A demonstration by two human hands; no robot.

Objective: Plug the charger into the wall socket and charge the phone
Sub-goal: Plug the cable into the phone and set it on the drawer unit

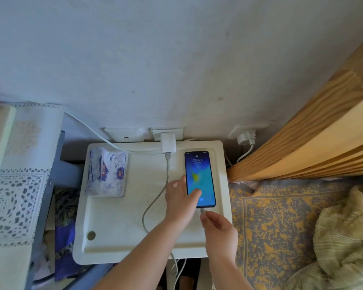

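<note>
Two bare hands work at a white bedside table (117, 243) set against the wall, where the white charger (167, 142) already sits plugged into the wall socket (155, 132), its grey cable (153, 201) looping down across the tabletop and back up toward the phone (199, 176). That half of the job looks done. The left hand (179, 197) rests spread on the lower part of the lit screen, fingers loosely open, pinning the handset flat. The right hand (218, 225) pinches the cable's plug (202, 211) between thumb and fingertips at the phone's bottom edge; whether the plug is fully seated cannot be told from this angle, though the glowing lock screen suggests contact may have been made. What remains, at most, is pressing the connector home and letting go. The phone lies face up on the right side of the table, its long axis running from the wall toward the person, top end at the wall, charging port nearest the hands. A tissue pack (106, 174) lies well apart on the left.
</note>
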